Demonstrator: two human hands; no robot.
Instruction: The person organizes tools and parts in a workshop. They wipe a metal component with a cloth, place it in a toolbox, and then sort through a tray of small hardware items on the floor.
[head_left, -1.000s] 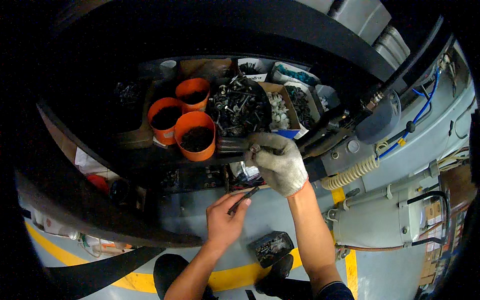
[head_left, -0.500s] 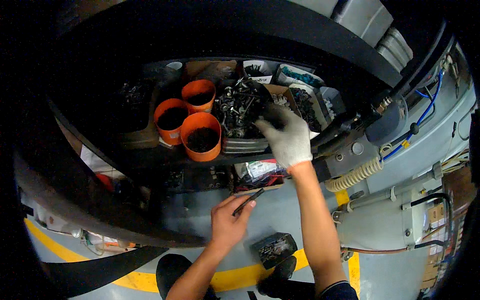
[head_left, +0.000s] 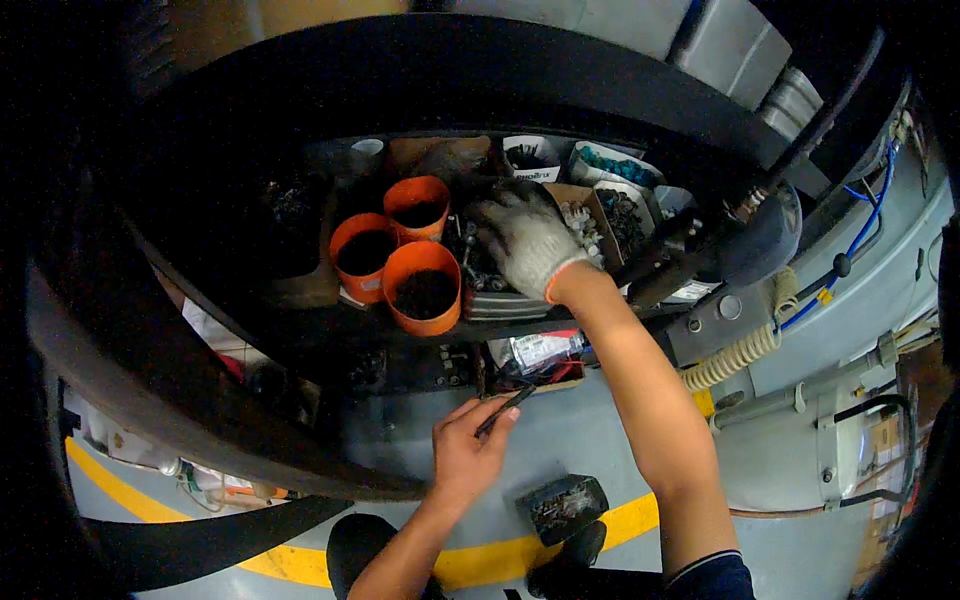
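Note:
My bare left hand (head_left: 470, 447) is closed on a slim black rod-like piece (head_left: 505, 408), pinched between thumb and fingers below the shelf edge. I cannot make out its exact kind. My right hand (head_left: 532, 236), in a white glove with dark fingers, lies over a bin of metal bolts (head_left: 484, 270) with its fingers stretched out. Its fingertips look dark and a little blurred, and the hand hides most of the bolts. Left of that bin stand three orange cups, among them a front cup (head_left: 425, 318) holding small dark parts.
Behind and right of the bolts are boxes of small parts, including a white box with teal pieces (head_left: 615, 165). Under the shelf sits a box with a plastic packet (head_left: 545, 348). A black bin (head_left: 565, 508) stands on the floor. A coiled hose (head_left: 735, 358) hangs at right.
My right hand has moved left across the bolt bin, and its fingers now reach over the bolts. The left hand keeps the black piece. The whole view has shifted slightly.

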